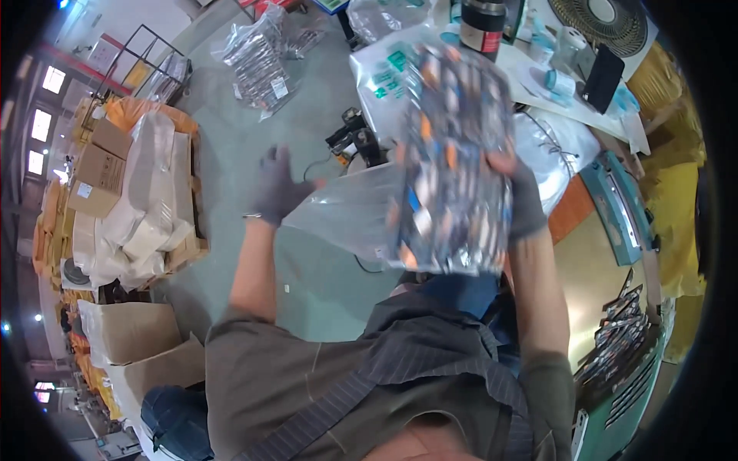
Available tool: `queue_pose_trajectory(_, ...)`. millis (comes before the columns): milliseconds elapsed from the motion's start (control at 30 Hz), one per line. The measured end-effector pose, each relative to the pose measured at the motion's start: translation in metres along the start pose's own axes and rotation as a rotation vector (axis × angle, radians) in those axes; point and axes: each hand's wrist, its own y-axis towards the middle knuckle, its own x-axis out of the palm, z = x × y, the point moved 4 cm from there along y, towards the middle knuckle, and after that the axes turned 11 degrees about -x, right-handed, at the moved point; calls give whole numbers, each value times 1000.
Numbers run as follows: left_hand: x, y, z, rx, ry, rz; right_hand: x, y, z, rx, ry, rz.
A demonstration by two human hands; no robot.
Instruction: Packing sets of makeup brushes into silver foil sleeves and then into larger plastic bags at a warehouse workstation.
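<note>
My right hand point(524, 196), in a grey glove with bare fingertips, grips the right side of a clear plastic bag point(453, 169). The bag is packed with a thick block of dark pieces flecked with orange, white and blue; motion blurs them, so their kind cannot be made out. A loose, unfilled end of clear plastic point(346, 211) trails from the block toward the left. Beside that end is my left hand point(280, 188), gloved alike, its thumb and fingers spread and nothing seen in them. My right fingers behind the bag are hidden.
Similar filled bags point(265, 73) lie on the floor ahead. A pallet of wrapped goods and cartons point(131, 192) stands left. On the right, a bench carries a teal bar-shaped device point(615, 200) and loose dark strips point(615, 334). A fan point(603, 23) and dark flask point(483, 27) stand far right.
</note>
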Motion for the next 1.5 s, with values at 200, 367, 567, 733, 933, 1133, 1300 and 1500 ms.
queue_pose_trajectory(200,92,-54,-56,-378,-225,-112,19,97,79,-488,-942,-103)
queue_pose_trajectory(367,76,-49,-51,-629,-632,126,-39,56,171,-408,-2156,-975)
queue_pose_trajectory(567,90,-68,-25,-707,-1304,93,-85,31,203,-162,-2311,-1059)
queue_pose_trajectory(733,47,-83,-13,-637,-1195,-154,-62,74,120,411,-2217,-734)
queue_pose_trajectory(933,38,-64,-25,-694,-1267,-69,-6,48,67,-56,-2449,-768)
queue_pose_trajectory(1133,60,-79,-37,-645,-672,-129,21,-39,6,-237,-2199,-616)
queue_pose_trajectory(1300,13,-46,43,-272,-681,367,-162,-177,-126,-263,-2532,386)
queue_pose_trajectory(1500,14,-37,231,210,-1054,-94,-324,-427,-241,298,-2082,1704)
